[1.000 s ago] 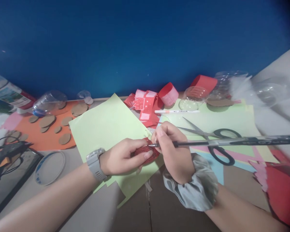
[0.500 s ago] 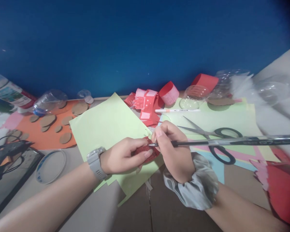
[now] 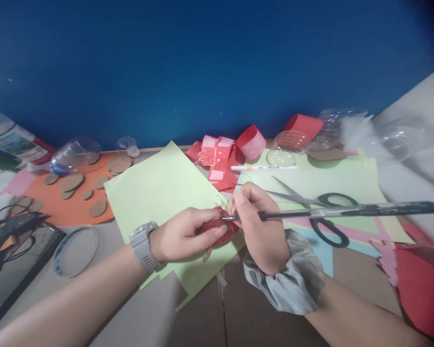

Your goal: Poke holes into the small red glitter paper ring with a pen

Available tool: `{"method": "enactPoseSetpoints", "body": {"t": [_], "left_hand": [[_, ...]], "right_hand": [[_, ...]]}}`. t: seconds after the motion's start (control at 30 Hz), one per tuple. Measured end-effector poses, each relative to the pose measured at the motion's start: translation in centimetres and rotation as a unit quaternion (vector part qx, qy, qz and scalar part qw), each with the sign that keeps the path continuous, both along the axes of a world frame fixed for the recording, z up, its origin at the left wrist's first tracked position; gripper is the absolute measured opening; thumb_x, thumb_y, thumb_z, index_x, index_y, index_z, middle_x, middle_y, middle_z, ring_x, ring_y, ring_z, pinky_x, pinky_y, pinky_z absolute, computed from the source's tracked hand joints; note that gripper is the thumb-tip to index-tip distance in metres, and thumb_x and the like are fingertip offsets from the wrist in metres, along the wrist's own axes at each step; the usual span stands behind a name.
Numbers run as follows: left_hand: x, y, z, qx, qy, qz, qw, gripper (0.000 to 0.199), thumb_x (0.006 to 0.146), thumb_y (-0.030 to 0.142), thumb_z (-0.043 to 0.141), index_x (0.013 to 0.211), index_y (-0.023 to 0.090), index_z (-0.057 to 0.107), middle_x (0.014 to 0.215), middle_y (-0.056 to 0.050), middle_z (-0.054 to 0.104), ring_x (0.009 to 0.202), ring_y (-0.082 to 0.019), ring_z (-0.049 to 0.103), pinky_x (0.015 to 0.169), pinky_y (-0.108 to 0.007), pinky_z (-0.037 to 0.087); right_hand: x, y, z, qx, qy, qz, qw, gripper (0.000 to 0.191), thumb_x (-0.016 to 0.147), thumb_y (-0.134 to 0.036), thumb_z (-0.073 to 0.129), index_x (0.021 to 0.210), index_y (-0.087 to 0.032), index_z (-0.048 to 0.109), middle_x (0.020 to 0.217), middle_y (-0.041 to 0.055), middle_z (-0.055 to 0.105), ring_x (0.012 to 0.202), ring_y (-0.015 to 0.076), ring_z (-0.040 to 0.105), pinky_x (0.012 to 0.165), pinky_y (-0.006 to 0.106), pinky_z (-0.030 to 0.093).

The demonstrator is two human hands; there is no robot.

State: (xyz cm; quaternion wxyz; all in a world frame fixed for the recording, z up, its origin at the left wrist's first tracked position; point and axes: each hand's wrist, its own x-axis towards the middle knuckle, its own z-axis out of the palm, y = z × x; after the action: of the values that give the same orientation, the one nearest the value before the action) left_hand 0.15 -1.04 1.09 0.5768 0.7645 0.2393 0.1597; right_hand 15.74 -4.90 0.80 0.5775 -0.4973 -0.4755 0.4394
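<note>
My left hand (image 3: pixel 186 233), with a grey watch on its wrist, grips a small dark red piece (image 3: pixel 217 229) with a fine pattern, above the light green paper (image 3: pixel 159 183). A black pen (image 3: pixel 311 212) is pinched in my right hand (image 3: pixel 258 224); its tip lies at the red piece, between the two hands. The pen's body points to the right across open black scissors (image 3: pixel 323 207). A grey scrunchie circles my right wrist. My fingers hide part of the red piece.
Cardboard discs (image 3: pixel 72 182) lie on orange paper (image 3: pixel 50 207) at the left, near a clear ring (image 3: pixel 75 251) and a bottle (image 3: pixel 18 142). Red paper shapes (image 3: pixel 222 159), a white marker (image 3: pixel 264 168) and clear plastic domes (image 3: pixel 285 147) stand behind my hands. Red paper (image 3: pixel 419 284) lies right.
The far end of the pen has shifted left and is now fully in view. The view has moved slightly; both hands keep nearly the same pose and hold.
</note>
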Motion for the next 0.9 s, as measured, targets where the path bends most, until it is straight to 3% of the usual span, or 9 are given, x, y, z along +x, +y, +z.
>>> {"method": "enactPoseSetpoints", "body": {"t": [0.33,0.63,0.9], "left_hand": [[-0.46,0.21,0.23,-0.038,-0.036,-0.04,0.998,0.026,0.095,0.029,0.036,0.079,0.013,0.048,0.063,-0.004,0.056,0.058,-0.013,0.052,0.06,-0.024,0.043],[-0.27,0.1,0.07,-0.031,-0.033,-0.018,0.999,0.036,0.097,0.031,0.029,0.071,0.014,0.047,0.062,-0.005,0.056,0.058,-0.013,0.053,0.063,-0.027,0.044],[-0.08,-0.12,0.4,0.01,-0.011,0.004,1.0,0.032,0.098,0.03,0.029,0.074,0.016,0.044,0.06,-0.001,0.057,0.056,-0.011,0.052,0.06,-0.023,0.042]], "right_hand": [[-0.03,-0.01,0.1,0.02,-0.005,0.003,1.0,0.032,0.091,-0.028,0.044,0.061,-0.02,0.039,0.056,-0.0047,0.037,0.051,0.0084,0.034,0.046,0.023,0.028],[-0.05,0.12,-0.08,0.041,0.007,0.01,0.999,0.032,0.092,-0.028,0.045,0.062,-0.02,0.04,0.056,-0.0053,0.036,0.05,0.0079,0.032,0.046,0.024,0.027],[-0.01,0.08,-0.14,0.036,0.007,0.007,0.999,0.032,0.092,-0.03,0.044,0.062,-0.02,0.04,0.057,-0.0051,0.035,0.052,0.0083,0.033,0.047,0.024,0.027]]}}
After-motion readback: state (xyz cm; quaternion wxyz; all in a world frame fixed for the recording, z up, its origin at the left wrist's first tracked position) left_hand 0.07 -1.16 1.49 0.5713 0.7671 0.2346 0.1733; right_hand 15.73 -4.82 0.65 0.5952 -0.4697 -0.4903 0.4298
